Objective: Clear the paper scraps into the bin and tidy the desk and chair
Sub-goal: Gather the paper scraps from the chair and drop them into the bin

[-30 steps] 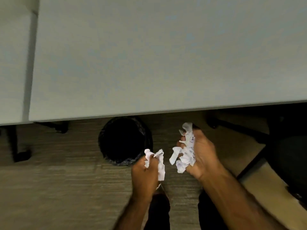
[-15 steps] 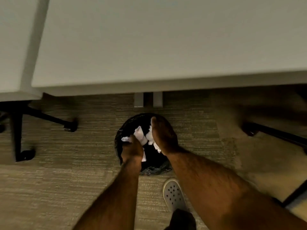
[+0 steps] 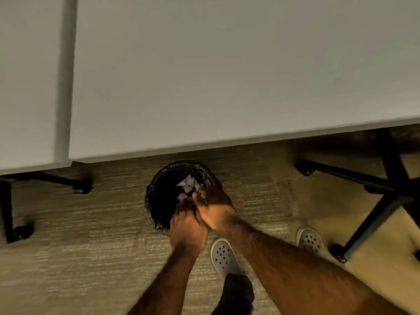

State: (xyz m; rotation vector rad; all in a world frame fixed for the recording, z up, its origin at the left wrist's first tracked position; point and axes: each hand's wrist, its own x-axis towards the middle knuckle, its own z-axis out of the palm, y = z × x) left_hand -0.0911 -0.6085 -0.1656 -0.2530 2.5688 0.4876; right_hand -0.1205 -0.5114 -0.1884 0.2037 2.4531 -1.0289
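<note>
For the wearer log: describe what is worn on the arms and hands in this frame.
Nothing is worn on either. The left hand and right hand are bare, with no gloves, rings or watch visible. Both forearms are uncovered and hairy as far as the frame shows; no sleeve edge comes into view. Motion blur softens fine detail at the fingers.

The surface [image 3: 227,76] beyond the hands looked smooth and matt, a pale laminate. The floor [image 3: 79,258] was rough, ribbed carpet. By the right hand [image 3: 216,212], the bin [image 3: 159,194] held a glossy black plastic liner and crumpled white paper [image 3: 188,185]. Right of the hands, the chair base [image 3: 375,214] was black, faintly shiny. The shoes [image 3: 223,255] below looked like matt perforated plastic.
</note>
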